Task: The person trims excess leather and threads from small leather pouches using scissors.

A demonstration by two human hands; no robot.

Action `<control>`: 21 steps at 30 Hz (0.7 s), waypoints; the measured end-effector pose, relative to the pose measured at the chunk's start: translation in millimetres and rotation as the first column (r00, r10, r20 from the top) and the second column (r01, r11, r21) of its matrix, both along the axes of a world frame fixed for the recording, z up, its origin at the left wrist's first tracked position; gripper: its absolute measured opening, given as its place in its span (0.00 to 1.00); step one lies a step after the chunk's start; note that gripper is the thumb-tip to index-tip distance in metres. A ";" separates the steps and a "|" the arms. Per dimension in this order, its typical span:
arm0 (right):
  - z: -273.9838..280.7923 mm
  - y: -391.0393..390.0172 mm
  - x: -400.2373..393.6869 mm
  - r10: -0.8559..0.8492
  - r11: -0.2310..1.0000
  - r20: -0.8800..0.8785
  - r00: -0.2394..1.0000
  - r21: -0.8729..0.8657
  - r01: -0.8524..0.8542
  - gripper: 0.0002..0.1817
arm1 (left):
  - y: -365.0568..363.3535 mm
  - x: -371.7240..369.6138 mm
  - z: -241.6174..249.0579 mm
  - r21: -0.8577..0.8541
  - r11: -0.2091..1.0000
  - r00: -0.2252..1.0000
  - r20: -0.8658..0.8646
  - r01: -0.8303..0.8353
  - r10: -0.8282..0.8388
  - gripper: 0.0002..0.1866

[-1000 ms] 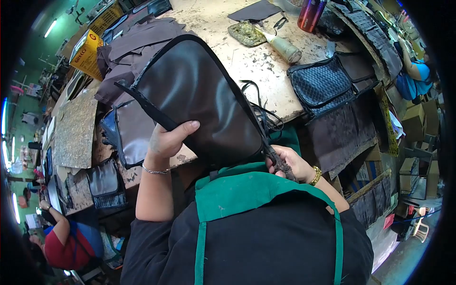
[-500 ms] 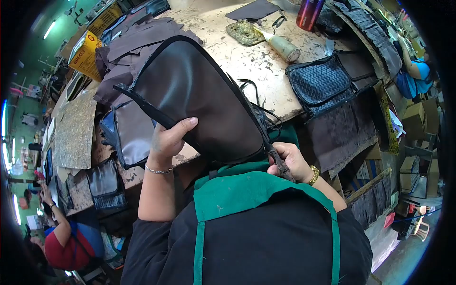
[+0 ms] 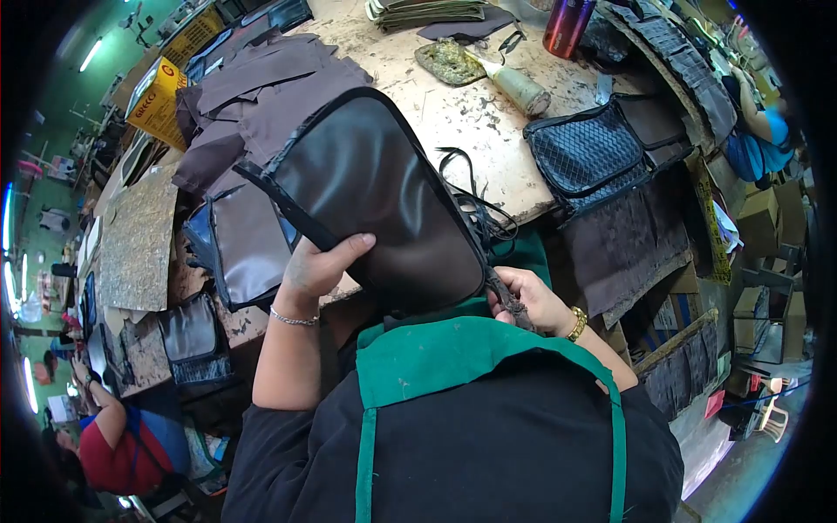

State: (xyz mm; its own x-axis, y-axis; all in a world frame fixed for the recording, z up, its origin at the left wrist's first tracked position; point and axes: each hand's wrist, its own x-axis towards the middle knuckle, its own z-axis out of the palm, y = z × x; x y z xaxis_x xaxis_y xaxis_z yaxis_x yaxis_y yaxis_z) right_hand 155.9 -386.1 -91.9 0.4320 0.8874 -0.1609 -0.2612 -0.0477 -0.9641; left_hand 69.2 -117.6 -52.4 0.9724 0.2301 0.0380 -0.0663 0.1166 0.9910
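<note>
A dark brown, leather-like bag panel [image 3: 375, 187] with black edging is held tilted above my lap. My left hand [image 3: 318, 268] grips its lower left side, thumb on the shiny face and fingers hidden behind. From its upper left corner a black strip [image 3: 283, 202] runs down toward that hand. At the panel's lower right corner, my right hand [image 3: 534, 301] is closed on a dark, frayed, cloth-like piece [image 3: 513, 305], pinched against the black edge. Thin black cords [image 3: 478, 209] lie behind the panel's right side.
Brown cut pieces [image 3: 253, 96] are heaped at the table's left. A glue-smeared pad [image 3: 449, 63], a pale bottle [image 3: 520, 90] and a red-purple tumbler [image 3: 568, 28] stand behind. A quilted black bag [image 3: 588, 148] lies right. A person in red [image 3: 131, 449] works at left.
The panel has dropped and tipped somewhat, its top edge now lower and further right. My left hand has shifted slightly down and right with it. A stack of pieces now shows at the table's far edge.
</note>
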 end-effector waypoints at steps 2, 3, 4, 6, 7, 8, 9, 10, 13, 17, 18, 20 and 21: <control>-0.4 1.5 2.0 0.023 0.999 -0.055 0.998 0.039 -0.021 0.23 | -1.6 -1.2 -0.9 0.045 0.999 1.000 -0.017 0.006 -0.005 0.19; 0.5 2.7 2.9 0.026 0.999 -0.046 0.999 0.041 -0.024 0.23 | -1.4 -0.6 -2.1 0.001 1.000 1.000 -0.028 0.001 -0.001 0.18; 1.8 3.5 2.9 0.022 0.999 -0.059 0.998 0.049 -0.019 0.24 | -1.4 -0.1 -2.7 -0.045 0.999 0.999 -0.038 -0.005 0.003 0.18; 1.2 3.3 3.0 0.020 0.998 -0.067 0.998 0.058 -0.016 0.24 | -0.5 -1.4 -3.7 -0.109 0.994 1.000 -0.027 -0.002 -0.001 0.18; -2.6 2.5 4.2 0.002 0.999 -0.026 1.000 0.037 -0.001 0.23 | 2.6 -2.0 -5.8 -0.102 0.995 1.000 -0.030 0.004 -0.007 0.19; -4.4 1.9 4.1 -0.015 1.000 0.013 1.000 0.016 0.015 0.23 | 4.2 -2.6 -6.5 -0.095 0.995 0.999 -0.035 0.011 -0.014 0.19; -3.4 4.1 2.6 -0.066 0.997 0.088 0.994 0.051 0.062 0.21 | 3.2 -1.9 -4.9 -0.093 0.996 0.999 -0.032 0.011 -0.014 0.19; -1.6 5.5 0.7 -0.067 0.997 0.092 0.994 0.053 0.062 0.21 | 1.1 -0.5 -2.6 -0.142 0.990 1.000 -0.021 0.005 -0.008 0.20; -3.0 7.2 -5.0 -0.136 0.991 0.129 0.982 0.010 0.136 0.18 | -0.4 2.8 -0.5 -0.194 0.981 1.000 0.001 0.018 -0.018 0.21; -6.8 5.6 -3.6 -0.128 0.991 0.148 0.981 -0.024 0.133 0.18 | -0.1 2.9 -2.6 -0.143 0.989 0.999 0.012 0.045 -0.044 0.21; -6.7 5.0 -1.9 -0.102 0.995 0.104 0.989 -0.011 0.103 0.18 | 0.3 2.5 -2.0 -0.141 0.989 0.999 0.015 0.045 -0.043 0.21; -6.1 5.4 0.8 -0.072 0.997 0.062 0.995 0.005 0.071 0.19 | 0.8 1.0 -1.2 -0.112 0.991 0.997 0.010 0.072 -0.071 0.21; -5.6 6.0 2.6 -0.022 0.999 0.021 1.000 0.024 0.022 0.20 | -0.4 -0.2 -0.9 -0.112 0.991 0.998 0.011 0.070 -0.070 0.21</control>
